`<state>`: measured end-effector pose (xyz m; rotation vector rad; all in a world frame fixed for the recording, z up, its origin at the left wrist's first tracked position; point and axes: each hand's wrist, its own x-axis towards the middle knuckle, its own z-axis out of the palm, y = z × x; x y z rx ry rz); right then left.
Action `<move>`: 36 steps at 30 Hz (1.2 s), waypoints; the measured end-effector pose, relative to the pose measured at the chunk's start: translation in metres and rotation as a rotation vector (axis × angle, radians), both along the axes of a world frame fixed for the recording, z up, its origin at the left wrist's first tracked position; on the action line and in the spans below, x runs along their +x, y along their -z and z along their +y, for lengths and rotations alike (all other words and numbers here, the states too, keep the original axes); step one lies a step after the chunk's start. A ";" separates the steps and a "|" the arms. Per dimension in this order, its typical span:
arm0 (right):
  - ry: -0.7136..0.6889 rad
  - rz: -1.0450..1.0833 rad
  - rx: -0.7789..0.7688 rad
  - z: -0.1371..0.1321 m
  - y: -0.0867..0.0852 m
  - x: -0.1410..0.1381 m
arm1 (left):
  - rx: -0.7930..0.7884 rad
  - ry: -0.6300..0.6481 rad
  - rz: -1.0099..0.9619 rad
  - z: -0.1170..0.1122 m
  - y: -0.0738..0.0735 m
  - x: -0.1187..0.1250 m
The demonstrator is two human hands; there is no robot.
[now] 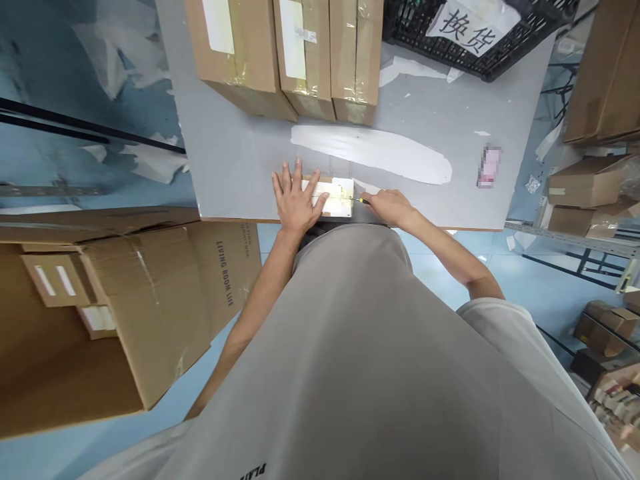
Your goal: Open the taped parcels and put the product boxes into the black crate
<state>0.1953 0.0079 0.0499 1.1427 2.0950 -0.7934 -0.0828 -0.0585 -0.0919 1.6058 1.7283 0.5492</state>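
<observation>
Near the front edge of the grey table (235, 167) lies a small cardboard box (341, 208) with a white label and clear tape on its top. My left hand (299, 203) is spread flat over the box's left side, fingers apart, pressing on it. From the right, my right hand (393, 205) is closed around a utility knife (361, 200), of which only a short dark and yellow end shows. The tip of the knife touches or sits just over the box's right end; I cannot tell which.
Three taped cartons (305, 67) stand along the back. A black crate (480, 40) with a paper sign is at the back right. A long white paper strip (370, 152) lies behind the small box. A large open carton (150, 293) stands at the left.
</observation>
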 end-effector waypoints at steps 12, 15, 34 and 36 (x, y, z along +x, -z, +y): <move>1.055 0.574 -0.232 -0.015 0.102 -0.010 | 0.000 -0.101 -0.059 0.007 -0.009 -0.051; 1.129 0.624 -0.324 -0.018 0.112 -0.028 | -0.020 -0.122 -0.067 0.009 -0.013 -0.051; 0.791 0.349 0.398 -0.004 0.029 0.037 | -0.022 -0.161 -0.395 0.017 0.000 0.049; 0.744 0.314 0.445 -0.006 0.022 0.032 | 0.009 -0.226 -0.412 0.025 -0.005 0.045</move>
